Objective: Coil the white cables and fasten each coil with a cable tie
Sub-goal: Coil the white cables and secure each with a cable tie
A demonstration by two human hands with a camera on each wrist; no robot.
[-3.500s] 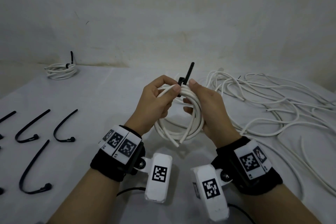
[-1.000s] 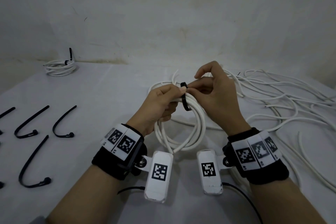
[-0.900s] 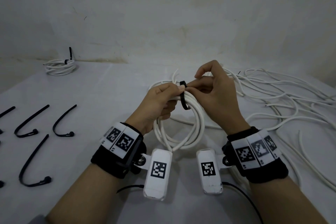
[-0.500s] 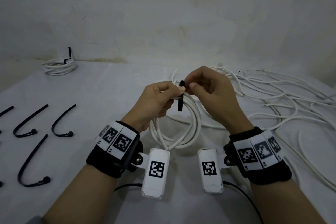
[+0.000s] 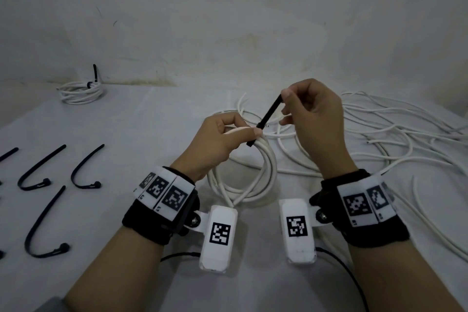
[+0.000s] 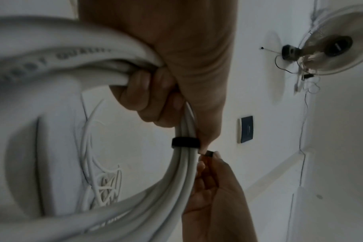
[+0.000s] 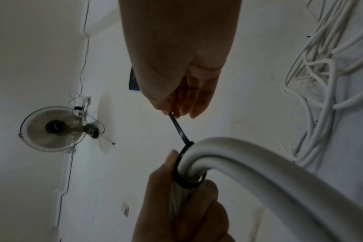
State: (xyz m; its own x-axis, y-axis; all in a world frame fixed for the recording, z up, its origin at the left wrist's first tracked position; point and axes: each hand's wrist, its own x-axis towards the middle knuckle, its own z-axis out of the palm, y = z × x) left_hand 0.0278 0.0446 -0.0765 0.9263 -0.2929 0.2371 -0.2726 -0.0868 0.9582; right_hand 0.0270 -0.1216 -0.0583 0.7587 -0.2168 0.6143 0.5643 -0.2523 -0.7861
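My left hand (image 5: 222,139) grips the top of a white cable coil (image 5: 253,185) that hangs above the table, thumb pressed beside the black cable tie (image 5: 266,119) looped round the strands. My right hand (image 5: 304,114) pinches the tie's free tail, which runs taut up and to the right. In the left wrist view the tie's band (image 6: 184,142) sits tight round the coil (image 6: 155,188). In the right wrist view the tail (image 7: 179,129) runs straight from my right fingertips (image 7: 176,113) to the loop on the coil (image 7: 259,163).
Several loose black cable ties (image 5: 83,172) lie on the table at the left. A finished tied coil (image 5: 81,90) rests at the far left by the wall. A tangle of loose white cables (image 5: 392,139) spreads over the right side of the table (image 5: 152,129).
My right hand has drawn the tie's tail up and to the right, so the loop has closed tighter round the coil. The left hand keeps its grip.
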